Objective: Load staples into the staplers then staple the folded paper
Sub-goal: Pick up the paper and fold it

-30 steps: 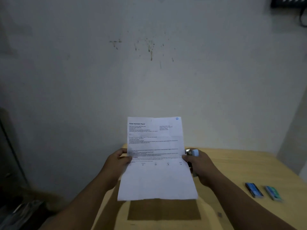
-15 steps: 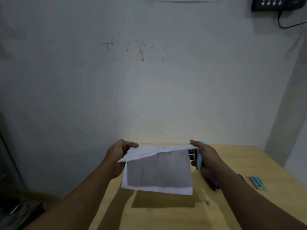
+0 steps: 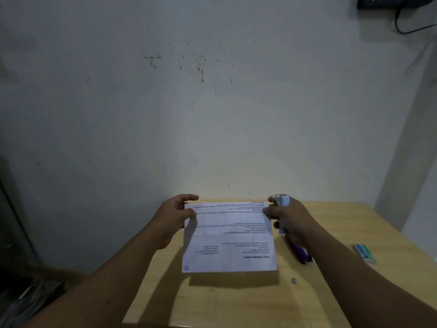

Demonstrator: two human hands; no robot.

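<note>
Above the wooden surface [image 3: 236, 304], the folded paper [image 3: 229, 235] is pinched at its left edge by the left hand [image 3: 176, 215]; its right edge is pinched by the right hand [image 3: 289, 218], which also grips a light-blue stapler [image 3: 282, 214]. Farther right, a purple stapler [image 3: 299, 252] and a staple box [image 3: 364, 253] are seen lying.

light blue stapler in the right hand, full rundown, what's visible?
The light blue stapler looks plastic, with a shiny metal front end pointing up and away. It stands nearly upright beside the printed paper's right edge, above the wooden table. The right hand grips it while also pinching the paper. The hand hides its lower part; whether it is loaded cannot be told.
</note>
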